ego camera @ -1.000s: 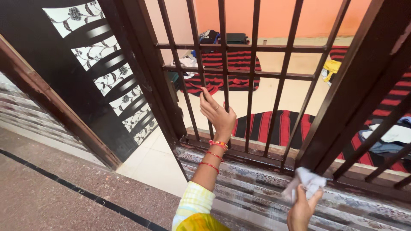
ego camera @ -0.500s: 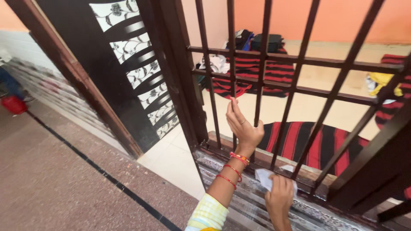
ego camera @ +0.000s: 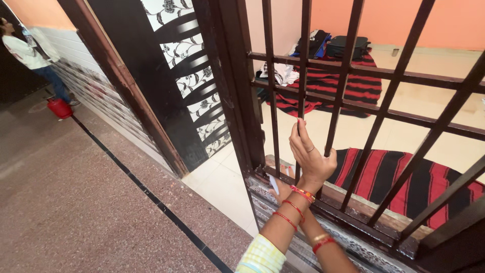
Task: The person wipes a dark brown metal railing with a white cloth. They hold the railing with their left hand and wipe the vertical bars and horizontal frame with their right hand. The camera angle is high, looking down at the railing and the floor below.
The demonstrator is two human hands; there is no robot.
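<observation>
My left hand (ego camera: 309, 157), with red bangles on its wrist, is closed around a thin vertical bar of the dark metal window grille (ego camera: 348, 65), fingers pointing up along it. My right arm crosses under the left forearm. My right hand (ego camera: 284, 193) is mostly hidden behind the left wrist and presses a white cloth (ego camera: 274, 183) onto the patterned sill (ego camera: 364, 247), at the grille's lower left corner.
A black door with floral panels (ego camera: 187, 76) stands open left of the grille, beside a wooden frame (ego camera: 126, 86). Behind the bars lie red-and-black striped mats (ego camera: 404, 177) and bags (ego camera: 328, 45). Far left, a person (ego camera: 22, 50) stands by a red container (ego camera: 59, 107).
My right hand has carried the cloth leftward, under my left forearm, to the grille's lower corner. My left hand stays on the bar. The view has swung left.
</observation>
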